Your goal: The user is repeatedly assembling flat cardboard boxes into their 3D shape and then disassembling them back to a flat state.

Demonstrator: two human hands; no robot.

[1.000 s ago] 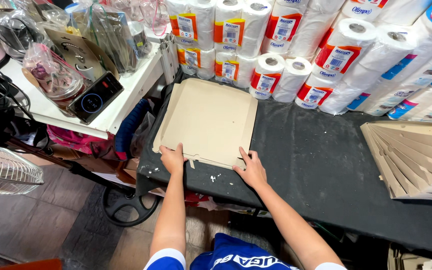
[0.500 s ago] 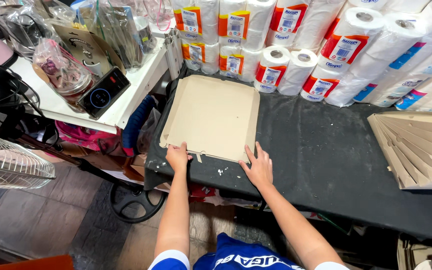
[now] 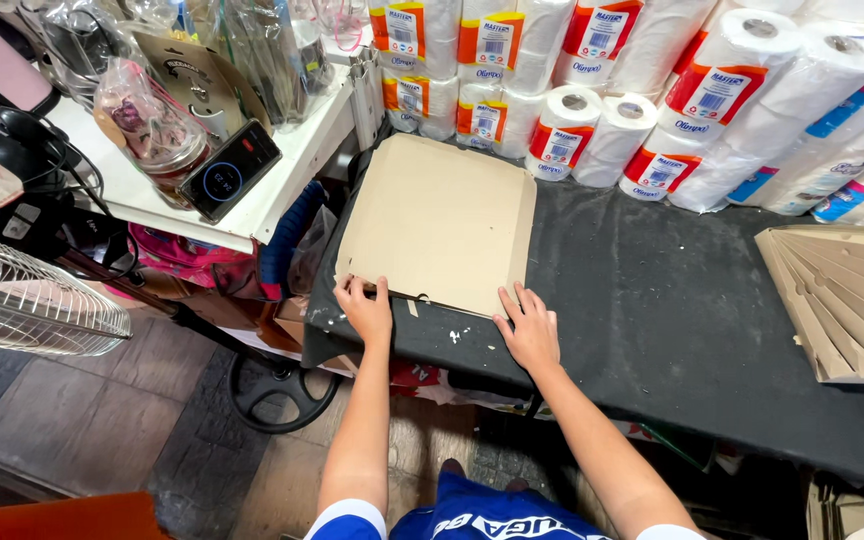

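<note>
A flat brown cardboard blank [image 3: 442, 220] lies on the black table [image 3: 652, 300], with one folded strip along its right side. My left hand [image 3: 366, 308] rests on its near left corner, fingers on the edge. Fingers spread, my right hand [image 3: 529, 328] presses the near right corner. Neither hand lifts the sheet off the table.
Rolls of paper towel [image 3: 652, 90] are stacked along the back of the table. A fanned pile of folded cardboard pieces [image 3: 842, 300] lies at the right. A white shelf [image 3: 272, 180] with a phone [image 3: 229, 170] and bagged goods stands left, above a wire fan guard [image 3: 22, 300].
Both hands keep their hold on the near edge of the cardboard. The view has shifted slightly; the sheet stays flat in the same place.
</note>
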